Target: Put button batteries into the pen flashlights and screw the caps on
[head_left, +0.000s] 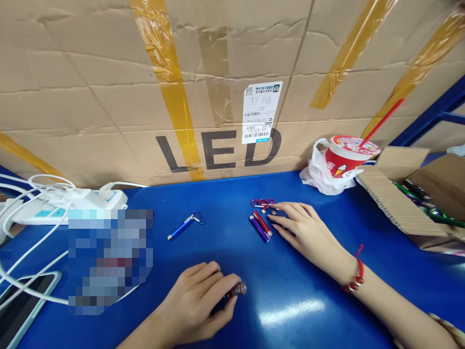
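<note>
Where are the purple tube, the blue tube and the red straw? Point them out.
Purple tube (259, 229): head view, middle of its body.
Blue tube (180, 228): head view, middle of its barrel.
Red straw (383, 122): head view, midway along its visible length.

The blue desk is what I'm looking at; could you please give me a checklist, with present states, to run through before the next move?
1. Left hand gripping its tube: ok, one end sticks out.
2. Whether that tube is fully closed: cannot tell, the fingers cover most of it.
3. Right hand at the small discs: ok, fingertips are right beside them.
4. Red tube and purple tube side by side: ok.
5. Cup away from both hands: ok.
6. Phone free of cables: not ok, a white cable crosses it.
</note>
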Available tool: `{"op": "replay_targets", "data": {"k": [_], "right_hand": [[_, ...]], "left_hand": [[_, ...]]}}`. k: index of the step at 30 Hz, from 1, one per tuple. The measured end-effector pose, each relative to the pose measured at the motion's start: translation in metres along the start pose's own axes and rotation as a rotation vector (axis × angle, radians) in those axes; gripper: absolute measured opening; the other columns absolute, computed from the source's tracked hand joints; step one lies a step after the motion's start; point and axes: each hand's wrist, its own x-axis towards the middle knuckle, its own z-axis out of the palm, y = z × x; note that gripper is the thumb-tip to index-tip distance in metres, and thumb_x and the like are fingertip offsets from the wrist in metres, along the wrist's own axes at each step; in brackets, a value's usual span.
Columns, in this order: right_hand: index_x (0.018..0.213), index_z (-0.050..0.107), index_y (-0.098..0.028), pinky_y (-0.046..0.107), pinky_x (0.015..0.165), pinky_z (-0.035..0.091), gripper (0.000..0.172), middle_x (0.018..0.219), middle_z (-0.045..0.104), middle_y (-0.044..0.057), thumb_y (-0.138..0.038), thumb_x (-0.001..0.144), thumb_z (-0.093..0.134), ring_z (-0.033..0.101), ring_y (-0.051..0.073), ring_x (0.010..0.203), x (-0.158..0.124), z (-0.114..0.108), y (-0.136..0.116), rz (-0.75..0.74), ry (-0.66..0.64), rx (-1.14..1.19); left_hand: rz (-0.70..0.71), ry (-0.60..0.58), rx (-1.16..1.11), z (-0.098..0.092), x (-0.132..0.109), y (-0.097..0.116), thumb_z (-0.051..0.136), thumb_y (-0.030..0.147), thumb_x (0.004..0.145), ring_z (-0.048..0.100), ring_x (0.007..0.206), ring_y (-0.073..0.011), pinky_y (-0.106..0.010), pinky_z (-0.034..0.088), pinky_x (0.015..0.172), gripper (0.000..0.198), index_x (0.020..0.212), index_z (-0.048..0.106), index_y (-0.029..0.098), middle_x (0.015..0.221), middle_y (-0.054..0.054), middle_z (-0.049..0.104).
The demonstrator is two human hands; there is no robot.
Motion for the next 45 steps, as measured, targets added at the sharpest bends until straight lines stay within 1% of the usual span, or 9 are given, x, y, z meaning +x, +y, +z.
{"op": "replay_targets", "data": {"k": [6,15,21,24,27,31,34,40,45], "right_hand": [[0.101,0.066,-0.019,0.038,0.085,0.040,0.023,0.109,0.062,0.008,-0.020,0.089,0.046,0.054,0.023,0.101,0.000,-0.001,0.001,0.003,-0.002,-0.006],[0.088,0.069,-0.021,0.036,0.081,0.039,0.020,0.104,0.064,0.005,-0.023,0.088,0.049,0.056,0.021,0.095,-0.001,0.001,0.003,-0.015,0.046,0.013],[0.082,0.069,-0.021,0.035,0.074,0.039,0.018,0.100,0.066,0.005,-0.023,0.087,0.051,0.058,0.022,0.090,-0.001,-0.004,0.000,-0.035,0.085,0.009],[0.082,0.068,-0.021,0.035,0.073,0.040,0.014,0.097,0.067,0.004,-0.026,0.085,0.055,0.060,0.020,0.086,-0.001,-0.007,-0.012,-0.040,0.168,0.161],[0.079,0.066,-0.021,0.033,0.078,0.043,0.006,0.091,0.068,0.003,-0.024,0.080,0.061,0.061,0.017,0.083,-0.002,-0.011,-0.032,-0.058,0.242,0.459],[0.080,0.067,-0.022,0.029,0.074,0.047,0.007,0.088,0.066,0.003,-0.018,0.076,0.065,0.062,0.014,0.080,-0.006,-0.018,-0.057,-0.120,0.207,0.731],[0.080,0.067,-0.022,0.029,0.073,0.048,0.009,0.087,0.066,0.003,-0.015,0.075,0.066,0.062,0.014,0.079,-0.007,-0.022,-0.063,-0.138,0.208,0.773],[0.080,0.067,-0.021,0.029,0.072,0.049,0.008,0.086,0.066,0.003,-0.015,0.075,0.066,0.061,0.014,0.078,-0.007,-0.026,-0.062,-0.167,0.250,0.742],[0.085,0.069,-0.020,0.029,0.075,0.049,0.011,0.090,0.066,0.004,-0.014,0.077,0.064,0.060,0.014,0.082,-0.008,-0.025,-0.061,-0.203,0.218,0.724]], "left_hand": [[-0.006,0.002,-0.022,0.000,0.001,0.001,0.052,0.007,0.080,0.052,0.057,-0.0142,-0.025,0.043,0.049,0.019,0.098,0.054,0.012,0.068,-0.002,0.065],[-0.039,0.007,-0.028,0.001,0.000,0.008,0.052,0.009,0.080,0.048,0.054,-0.0129,-0.024,0.040,0.047,0.016,0.095,0.054,0.014,0.066,-0.001,0.063],[-0.076,0.007,0.021,0.004,0.000,0.013,0.053,0.013,0.083,0.046,0.053,-0.0130,-0.024,0.039,0.047,0.017,0.100,0.054,0.014,0.073,-0.001,0.068],[-0.092,0.010,0.029,0.004,-0.001,0.014,0.053,0.014,0.084,0.047,0.054,-0.0132,-0.024,0.040,0.048,0.017,0.101,0.054,0.014,0.075,-0.001,0.068],[-0.094,0.000,0.033,0.004,-0.002,0.015,0.051,0.015,0.085,0.047,0.054,-0.0135,-0.024,0.039,0.048,0.016,0.101,0.054,0.014,0.071,-0.001,0.067],[-0.062,-0.017,0.093,0.005,-0.002,0.014,0.046,0.017,0.089,0.048,0.053,-0.0143,-0.024,0.037,0.047,0.015,0.102,0.053,0.012,0.064,-0.002,0.064],[-0.049,-0.020,0.117,0.004,-0.002,0.012,0.043,0.018,0.091,0.048,0.053,-0.0148,-0.025,0.037,0.047,0.016,0.102,0.052,0.011,0.061,-0.001,0.062],[-0.069,-0.014,0.101,0.003,-0.001,0.011,0.041,0.019,0.093,0.049,0.054,-0.0149,-0.025,0.039,0.047,0.020,0.108,0.050,0.011,0.066,-0.002,0.064],[-0.071,-0.009,0.103,0.004,0.000,0.010,0.042,0.017,0.092,0.049,0.054,-0.0147,-0.025,0.041,0.047,0.021,0.109,0.051,0.010,0.066,-0.002,0.064]]}}
